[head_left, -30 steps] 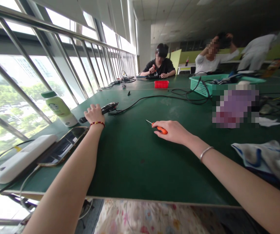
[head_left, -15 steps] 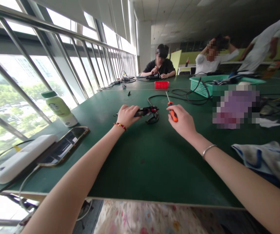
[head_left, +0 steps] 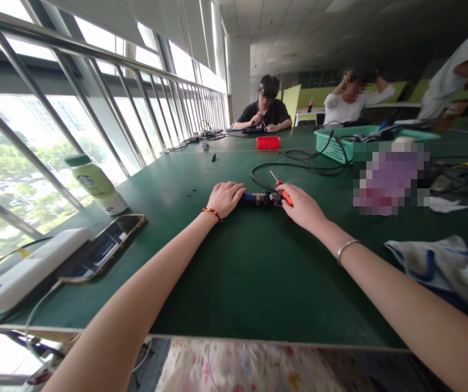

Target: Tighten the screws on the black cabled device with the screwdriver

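Near the middle of the green table, a long black device point(head_left: 262, 199) with blue and metallic parts showing lies crosswise between my hands; its exact kind is unclear. My left hand point(head_left: 226, 199) is closed over its left end and hides that part. In my right hand point(head_left: 305, 208) is a screwdriver point(head_left: 287, 197) with an orange and black handle, its thin shaft pointing up and to the left, away from me. The fingers of that hand are at the device's right end, seemingly touching it. A black cable point(head_left: 258, 166) curves behind the device.
Small dark pieces point(head_left: 214, 158) lie beyond my left hand. Farther back are a red box point(head_left: 268, 142) and a green basket point(head_left: 327, 146). A bottle point(head_left: 97, 185), a phone point(head_left: 103, 247) and a power strip point(head_left: 34, 267) stand left, a cloth point(head_left: 433, 261) right. Other people are across the table.
The device has turned level and moved nearer to me and to the right with my left hand. My right hand has brought the screwdriver down to the device's right end.
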`<act>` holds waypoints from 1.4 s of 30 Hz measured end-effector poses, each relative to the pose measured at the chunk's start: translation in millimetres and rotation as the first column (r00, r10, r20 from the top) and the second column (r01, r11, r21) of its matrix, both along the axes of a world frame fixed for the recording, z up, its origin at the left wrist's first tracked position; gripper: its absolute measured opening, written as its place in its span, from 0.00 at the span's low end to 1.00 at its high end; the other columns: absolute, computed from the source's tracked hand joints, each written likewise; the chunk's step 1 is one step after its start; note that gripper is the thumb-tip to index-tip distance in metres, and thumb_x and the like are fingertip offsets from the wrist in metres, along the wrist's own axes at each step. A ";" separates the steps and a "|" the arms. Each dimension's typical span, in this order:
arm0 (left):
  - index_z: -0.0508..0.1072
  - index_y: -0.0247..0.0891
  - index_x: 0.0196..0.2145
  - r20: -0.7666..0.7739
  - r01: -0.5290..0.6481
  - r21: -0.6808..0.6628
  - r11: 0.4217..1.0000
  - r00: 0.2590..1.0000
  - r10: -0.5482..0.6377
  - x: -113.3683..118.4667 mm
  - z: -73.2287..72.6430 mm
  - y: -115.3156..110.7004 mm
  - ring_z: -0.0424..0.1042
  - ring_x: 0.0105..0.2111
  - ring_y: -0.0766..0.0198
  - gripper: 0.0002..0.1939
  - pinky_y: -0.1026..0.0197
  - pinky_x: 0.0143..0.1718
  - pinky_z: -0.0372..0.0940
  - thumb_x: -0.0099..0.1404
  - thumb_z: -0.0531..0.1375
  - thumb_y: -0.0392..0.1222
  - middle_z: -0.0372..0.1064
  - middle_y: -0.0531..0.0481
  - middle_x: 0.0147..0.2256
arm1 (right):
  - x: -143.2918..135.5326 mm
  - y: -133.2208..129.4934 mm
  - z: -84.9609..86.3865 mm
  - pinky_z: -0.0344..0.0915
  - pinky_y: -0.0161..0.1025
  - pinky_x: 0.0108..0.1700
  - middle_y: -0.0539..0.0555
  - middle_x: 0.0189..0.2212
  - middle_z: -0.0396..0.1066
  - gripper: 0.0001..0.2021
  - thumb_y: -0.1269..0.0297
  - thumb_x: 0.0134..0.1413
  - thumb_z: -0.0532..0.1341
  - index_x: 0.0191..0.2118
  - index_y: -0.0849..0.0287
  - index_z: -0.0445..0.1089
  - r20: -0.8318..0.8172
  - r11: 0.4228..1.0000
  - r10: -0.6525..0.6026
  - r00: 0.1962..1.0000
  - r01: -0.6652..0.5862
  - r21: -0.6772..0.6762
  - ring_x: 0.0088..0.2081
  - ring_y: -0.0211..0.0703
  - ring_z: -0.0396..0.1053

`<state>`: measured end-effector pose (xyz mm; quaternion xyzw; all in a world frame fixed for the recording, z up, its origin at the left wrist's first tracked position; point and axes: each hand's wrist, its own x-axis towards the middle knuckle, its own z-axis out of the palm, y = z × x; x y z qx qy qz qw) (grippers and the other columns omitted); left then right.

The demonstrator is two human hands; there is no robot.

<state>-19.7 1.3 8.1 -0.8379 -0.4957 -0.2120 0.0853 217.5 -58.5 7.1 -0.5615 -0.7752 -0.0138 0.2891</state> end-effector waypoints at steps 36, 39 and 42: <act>0.76 0.22 0.40 -0.409 -0.283 -0.075 0.956 0.883 0.230 68.2 11.0 -64.1 0.72 0.42 0.46 0.20 0.53 0.32 0.69 0.61 0.46 0.20 0.70 0.25 0.40 | -0.6 -1.3 2.5 0.68 0.46 0.44 0.59 0.50 0.67 0.20 0.73 0.53 0.53 0.53 0.58 0.63 0.082 1.000 -0.011 0.997 0.011 -0.002 0.49 0.52 0.67; 0.75 0.29 0.40 -0.381 0.143 -0.103 0.984 0.909 -0.172 74.2 7.9 -66.5 0.70 0.44 0.53 0.16 0.56 0.38 0.69 0.65 0.48 0.26 0.70 0.33 0.42 | 2.8 3.9 -0.7 0.68 0.46 0.44 0.59 0.48 0.69 0.21 0.74 0.51 0.54 0.52 0.58 0.64 -0.019 0.999 -0.030 0.999 0.030 0.045 0.48 0.52 0.67; 0.74 0.37 0.42 -0.294 0.332 -0.078 0.940 0.893 -0.340 69.1 2.7 -58.0 0.69 0.45 0.59 0.14 0.59 0.42 0.68 0.66 0.50 0.30 0.69 0.42 0.43 | 10.3 10.7 -4.7 0.67 0.47 0.45 0.59 0.46 0.70 0.21 0.74 0.49 0.54 0.51 0.57 0.65 -0.077 0.993 -0.070 0.995 0.076 0.086 0.48 0.52 0.67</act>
